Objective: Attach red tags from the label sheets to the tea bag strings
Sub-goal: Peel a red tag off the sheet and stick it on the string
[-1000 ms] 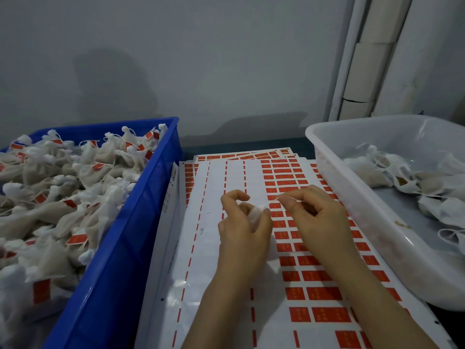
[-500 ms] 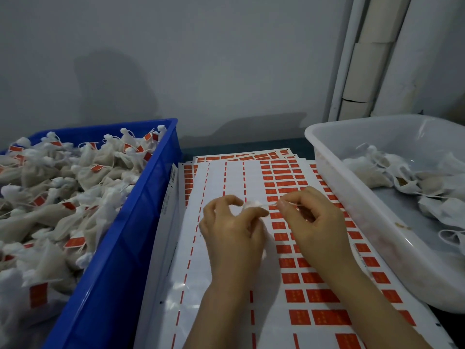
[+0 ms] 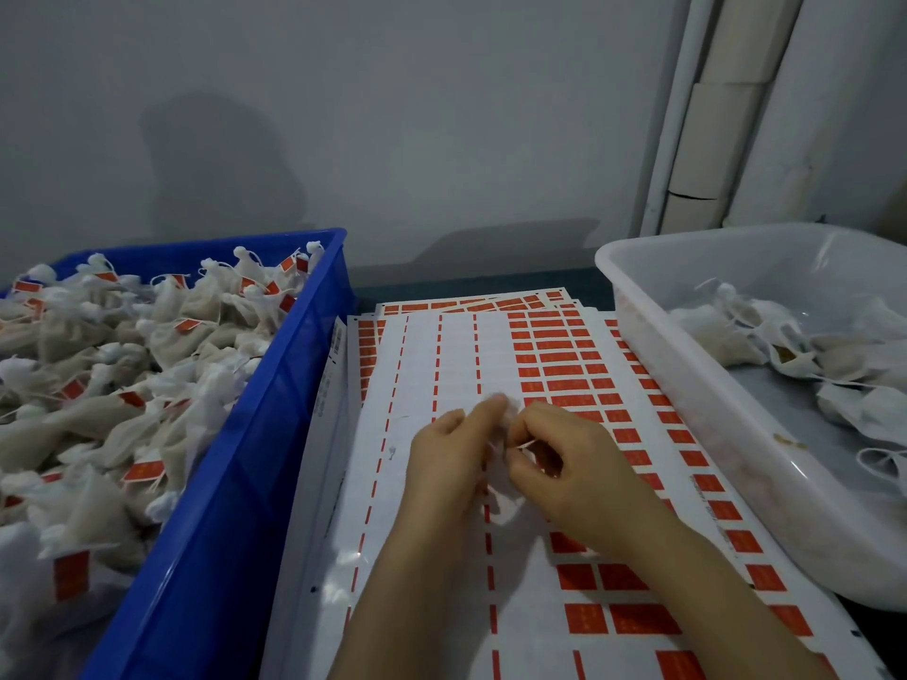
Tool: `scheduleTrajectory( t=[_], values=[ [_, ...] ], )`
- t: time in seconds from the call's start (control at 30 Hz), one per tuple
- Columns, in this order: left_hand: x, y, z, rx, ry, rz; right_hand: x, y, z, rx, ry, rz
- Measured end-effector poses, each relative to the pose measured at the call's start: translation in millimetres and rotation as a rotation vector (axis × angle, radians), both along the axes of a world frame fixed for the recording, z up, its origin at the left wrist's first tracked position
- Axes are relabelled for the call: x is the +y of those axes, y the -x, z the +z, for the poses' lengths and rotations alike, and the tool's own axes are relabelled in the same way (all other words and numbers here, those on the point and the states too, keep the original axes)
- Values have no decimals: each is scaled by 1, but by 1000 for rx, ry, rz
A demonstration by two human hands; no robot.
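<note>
A stack of white label sheets (image 3: pixel 441 365) with rows of red tags (image 3: pixel 564 370) lies in the middle; the left columns are stripped bare. Above the sheet my left hand (image 3: pixel 446 463) holds a small white tea bag (image 3: pixel 505 414), mostly hidden by the fingers. My right hand (image 3: pixel 574 463) pinches the bag's thin white string (image 3: pixel 525 444) between thumb and forefinger, close against the left hand.
A blue crate (image 3: pixel 275 424) on the left is heaped with tea bags carrying red tags. A white plastic tub (image 3: pixel 687 385) on the right holds several untagged tea bags. A grey wall and white pipes stand behind.
Both hands have drawn closer together over the sheet. The right hand now pinches the string right beside the left hand's fingertips.
</note>
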State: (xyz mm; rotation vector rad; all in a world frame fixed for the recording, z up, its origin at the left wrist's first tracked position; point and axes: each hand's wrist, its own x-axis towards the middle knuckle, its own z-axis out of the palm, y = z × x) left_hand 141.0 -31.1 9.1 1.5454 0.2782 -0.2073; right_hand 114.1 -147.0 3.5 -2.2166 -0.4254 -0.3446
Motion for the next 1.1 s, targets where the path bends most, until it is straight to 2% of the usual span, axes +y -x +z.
scheduleTrajectory(
  t=[0.23, 0.43, 0.57, 0.63, 0.8, 0.93, 1.1],
  values=[
    [2, 4, -6, -294, -275, 7, -3, -4, -3, 31, 70, -44],
    [1, 2, -14, -520, -556, 22, -4, -8, -7, -100, 135, -115],
    [-1, 4, -13, -678, -605, 14, -7, -9, -5, -120, 139, -120],
    [-1, 4, -11, -703, -567, 71, -8, -9, -3, -88, 107, -107],
    [1, 3, -7, -518, -391, 227, -6, -9, 0, -61, 83, -141],
    [-1, 3, -9, -358, -393, 155, -6, -10, -1, -112, 141, -191],
    [0, -5, -11, -50, -215, 54, -4, -11, -5, -204, 247, -208]
  ],
)
